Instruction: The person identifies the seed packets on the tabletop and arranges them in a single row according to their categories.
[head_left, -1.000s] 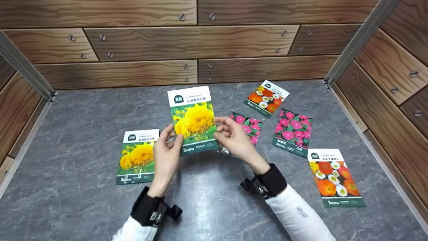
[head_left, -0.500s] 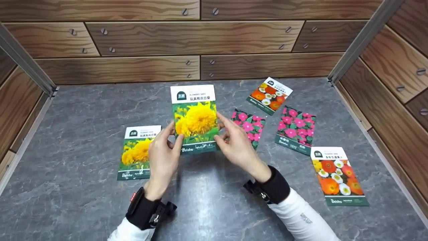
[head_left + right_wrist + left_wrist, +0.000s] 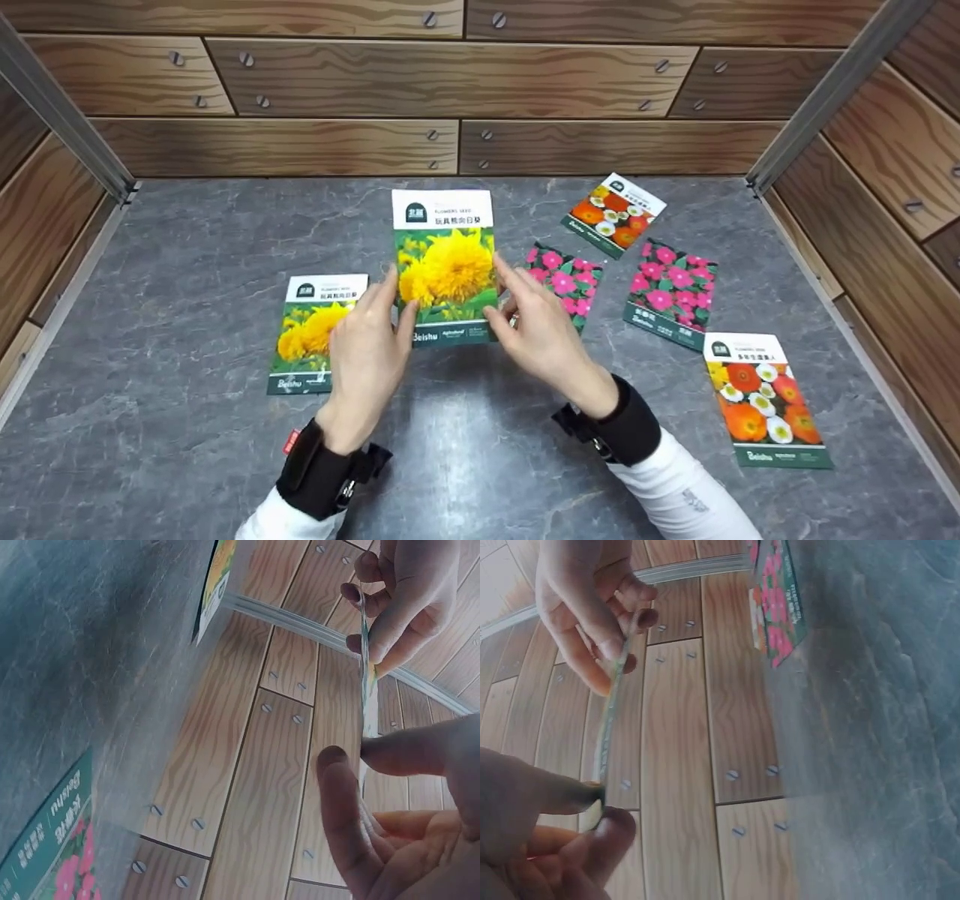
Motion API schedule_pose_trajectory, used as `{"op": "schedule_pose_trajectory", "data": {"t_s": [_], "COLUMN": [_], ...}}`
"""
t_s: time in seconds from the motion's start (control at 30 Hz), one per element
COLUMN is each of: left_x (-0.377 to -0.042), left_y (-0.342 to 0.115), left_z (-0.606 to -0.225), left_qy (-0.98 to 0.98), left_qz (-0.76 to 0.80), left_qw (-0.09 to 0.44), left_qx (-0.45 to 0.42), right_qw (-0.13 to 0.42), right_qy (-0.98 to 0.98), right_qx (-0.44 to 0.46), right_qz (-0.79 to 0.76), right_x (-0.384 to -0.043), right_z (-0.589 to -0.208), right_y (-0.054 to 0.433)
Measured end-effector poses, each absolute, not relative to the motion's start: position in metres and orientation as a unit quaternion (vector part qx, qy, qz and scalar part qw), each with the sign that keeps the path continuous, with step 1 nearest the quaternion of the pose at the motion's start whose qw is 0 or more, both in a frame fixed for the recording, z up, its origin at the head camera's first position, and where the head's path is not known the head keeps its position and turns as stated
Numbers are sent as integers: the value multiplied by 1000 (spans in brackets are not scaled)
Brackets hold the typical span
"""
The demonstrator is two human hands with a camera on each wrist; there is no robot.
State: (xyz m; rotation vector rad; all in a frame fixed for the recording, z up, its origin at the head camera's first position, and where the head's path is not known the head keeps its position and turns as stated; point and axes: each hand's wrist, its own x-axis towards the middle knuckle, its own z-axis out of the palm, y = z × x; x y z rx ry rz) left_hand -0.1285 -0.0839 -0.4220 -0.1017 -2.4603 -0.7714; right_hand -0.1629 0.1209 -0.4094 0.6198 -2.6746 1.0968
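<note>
- Head view: a wood-patterned wall [image 3: 450, 79] rises along the far side of your workspace.
- Your counter [image 3: 457, 480] is grey and marbled, with a bright reflection between your forearms.
- White sleeves [image 3: 686, 484] cover your forearms, which reach in from the near side.
- Your left hand [image 3: 367, 349] pinches the left edge of the raised seed packet [image 3: 450, 262], its thumb lying on the front; your right hand [image 3: 540, 319] pinches the opposite edge. So your grip is two-handed, and both wrist views show that packet edge-on, clear of the counter, its yellow flower facing you in the head view.
- At your right lies an orange-flower packet [image 3: 769, 401]; a pink-flower packet [image 3: 671, 289] lies just beyond its upper left corner.
- A matching yellow-flower packet [image 3: 304, 337] lies partly behind your left hand.
- Another pink packet [image 3: 574, 277] is partly hidden by your right hand.
- Farthest back, a second orange packet [image 3: 615, 215] lies turned at an angle.
- Black straps [image 3: 634, 424] circle your wrists.
- Smallest, a red tag [image 3: 291, 441] shows at your left strap.
</note>
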Motion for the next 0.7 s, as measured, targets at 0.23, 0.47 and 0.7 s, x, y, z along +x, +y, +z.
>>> {"op": "schedule_pose_trajectory", "data": {"t_s": [0.23, 0.47, 0.7], "left_x": [-124, -126, -128], "left_y": [-88, -97, -102], "left_z": [-427, -437, -446], "left_qy": [-944, -959, -972], "left_qz": [-251, -237, -224], "left_qw": [211, 150, 60], "left_qx": [-41, -34, -21], "right_qw": [82, 24, -70], "right_qy": [-925, -941, -944], "right_qx": [227, 237, 223], "right_qz": [295, 242, 231], "right_x": [-160, -160, -159], "right_z": [-412, -419, -435], "right_y": [121, 118, 111]}}
